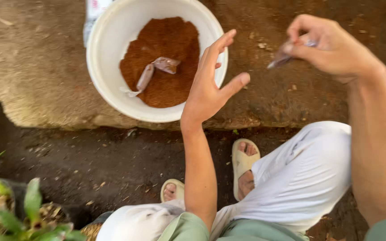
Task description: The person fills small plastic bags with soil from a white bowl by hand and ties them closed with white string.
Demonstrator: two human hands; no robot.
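Hands work beside a white bowl (103, 67) of red-brown powder.
Left hand (208, 85) spread, empty; right hand (331, 47), at two o'clock, pinches a small clear packet (282, 57).

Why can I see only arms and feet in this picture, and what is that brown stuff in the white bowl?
The camera sits on a person's head and looks down, so you see their own arms, knees and sandalled feet. The left hand is open, held just beside the white bowl. The bowl rests on a rough stone ledge and holds a reddish-brown crumbly powder; I cannot tell exactly what it is. A small, crumpled plastic bag lies on the powder. The right hand pinches another small plastic bag. Potted green plants stand at the bottom left.
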